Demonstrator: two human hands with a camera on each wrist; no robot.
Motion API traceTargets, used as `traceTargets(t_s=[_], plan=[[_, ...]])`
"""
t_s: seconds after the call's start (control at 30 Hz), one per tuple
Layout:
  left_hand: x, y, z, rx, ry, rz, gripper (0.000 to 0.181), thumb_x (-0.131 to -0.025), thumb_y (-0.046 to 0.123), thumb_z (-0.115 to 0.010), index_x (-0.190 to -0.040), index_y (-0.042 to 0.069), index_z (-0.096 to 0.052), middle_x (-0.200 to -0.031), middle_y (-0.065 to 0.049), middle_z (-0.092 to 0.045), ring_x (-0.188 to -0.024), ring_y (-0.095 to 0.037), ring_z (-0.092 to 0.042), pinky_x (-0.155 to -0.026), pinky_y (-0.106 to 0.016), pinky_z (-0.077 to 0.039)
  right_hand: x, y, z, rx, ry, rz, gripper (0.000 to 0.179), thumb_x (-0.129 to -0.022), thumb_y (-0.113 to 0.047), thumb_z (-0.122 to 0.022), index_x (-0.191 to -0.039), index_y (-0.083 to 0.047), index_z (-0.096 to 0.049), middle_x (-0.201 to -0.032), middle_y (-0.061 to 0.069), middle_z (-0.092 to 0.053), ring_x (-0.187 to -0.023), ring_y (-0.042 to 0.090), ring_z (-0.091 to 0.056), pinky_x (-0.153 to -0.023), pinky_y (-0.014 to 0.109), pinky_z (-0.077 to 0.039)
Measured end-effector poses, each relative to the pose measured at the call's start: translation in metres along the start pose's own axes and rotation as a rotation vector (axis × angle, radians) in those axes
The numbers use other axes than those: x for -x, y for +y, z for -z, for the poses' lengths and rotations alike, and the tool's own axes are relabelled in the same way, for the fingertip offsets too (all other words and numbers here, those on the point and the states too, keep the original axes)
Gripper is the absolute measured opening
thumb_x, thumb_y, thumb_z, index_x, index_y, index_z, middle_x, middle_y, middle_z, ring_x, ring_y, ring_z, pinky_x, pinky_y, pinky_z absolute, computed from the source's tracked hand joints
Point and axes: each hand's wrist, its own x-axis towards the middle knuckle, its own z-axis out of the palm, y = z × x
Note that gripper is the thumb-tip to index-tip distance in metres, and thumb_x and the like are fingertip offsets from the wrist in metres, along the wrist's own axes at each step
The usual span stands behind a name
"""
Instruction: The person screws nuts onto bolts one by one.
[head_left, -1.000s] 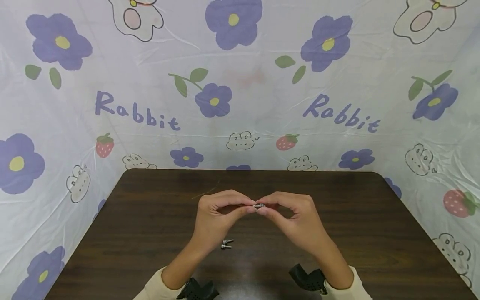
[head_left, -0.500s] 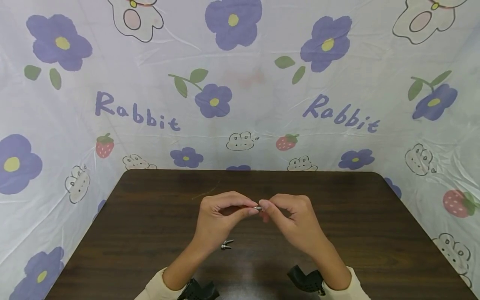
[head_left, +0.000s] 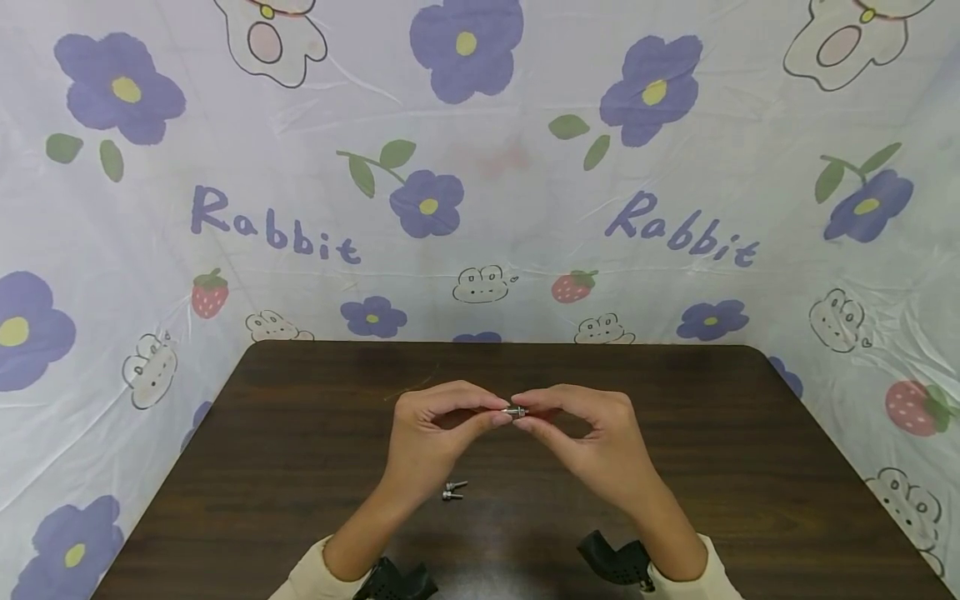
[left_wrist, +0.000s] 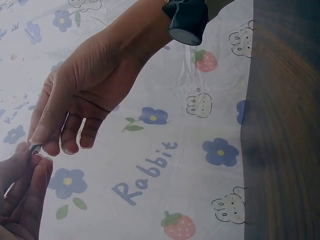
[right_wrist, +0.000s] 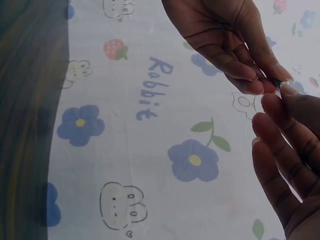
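Note:
A small silver screw (head_left: 514, 412) lies sideways between the fingertips of both hands, over the middle of the table. My left hand (head_left: 431, 433) pinches its left end between thumb and index finger. My right hand (head_left: 592, 437) pinches the right end, which looks thicker. In the left wrist view the screw (left_wrist: 35, 148) shows as a glint between the fingertips, mostly covered; in the right wrist view the fingers hide most of it too. Two more silver screws (head_left: 453, 495) lie close together on the table, right of the left wrist.
Dark wood-grain table (head_left: 300, 467) beneath the hands. A white cloth (head_left: 525, 200) with purple flowers, strawberries and rabbits hangs behind and at both sides. Black wrist cameras, such as the right one (head_left: 615, 560), sit by the pale sleeves.
Half a second ago the right thumb was rolled up over the screw's end; it is now back below, with the index finger on top. The left hand has barely moved.

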Motion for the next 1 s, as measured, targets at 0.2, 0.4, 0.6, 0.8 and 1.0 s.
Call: traceTargets(t_s=[0.2, 0.4, 0.6, 0.8, 1.0], plan=[[-0.0001, -0.0003, -0.0002, 0.007, -0.006, -0.004, 0.013, -0.084, -0.008, -0.077, -0.095, -0.001, -0.079, -0.089, -0.011, -0.075, -0.08, -0.022, -0.073, -0.068, -0.04, -0.063, -0.0006, 0.0005, -0.0006, -0.009, 0.007, 0.041, 0.032, -0.078, 0.011, -0.081, -0.106, -0.004, -0.078, -0.095, 0.005, -0.077, -0.08, 0.015, -0.072, -0.071, 0.022, -0.058], [0.0003, 0.0, 0.0006, 0.005, -0.017, 0.018, 0.013, -0.085, -0.007, -0.077, -0.097, -0.001, -0.079, -0.091, -0.011, -0.076, -0.081, -0.022, -0.074, -0.07, -0.042, -0.063, -0.0005, -0.0007, -0.0003, 0.0, 0.02, 0.02, 0.03, -0.079, 0.01, -0.081, -0.105, -0.006, -0.078, -0.093, 0.004, -0.077, -0.078, 0.013, -0.071, -0.07, 0.021, -0.058], [-0.0003, -0.0005, 0.0005, 0.0, -0.028, 0.009, 0.013, -0.085, -0.007, -0.077, -0.096, 0.0, -0.079, -0.091, -0.009, -0.076, -0.081, -0.022, -0.073, -0.069, -0.042, -0.063, -0.0003, 0.0004, -0.0001, 0.008, 0.02, -0.019, 0.026, -0.081, 0.008, -0.08, -0.101, -0.009, -0.078, -0.091, 0.0, -0.076, -0.077, 0.012, -0.071, -0.068, 0.022, -0.058], [-0.0011, 0.0003, -0.001, 0.014, -0.039, -0.012, 0.015, -0.084, -0.008, -0.077, -0.096, 0.0, -0.079, -0.091, -0.01, -0.076, -0.08, -0.023, -0.073, -0.068, -0.04, -0.063, 0.0003, 0.0012, -0.0005, 0.013, 0.007, -0.053, 0.018, -0.086, 0.004, -0.078, -0.095, -0.012, -0.078, -0.088, 0.0, -0.076, -0.078, 0.011, -0.071, -0.068, 0.027, -0.06], [-0.0006, -0.0004, -0.0009, 0.009, -0.054, -0.015, 0.015, -0.084, -0.007, -0.078, -0.097, 0.001, -0.079, -0.091, -0.009, -0.075, -0.079, -0.021, -0.073, -0.066, -0.039, -0.063, 0.0007, 0.0015, -0.0027, 0.014, 0.002, -0.081, 0.018, -0.091, 0.004, -0.072, -0.085, -0.012, -0.076, -0.079, -0.002, -0.073, -0.071, 0.011, -0.07, -0.067, 0.026, -0.059]])
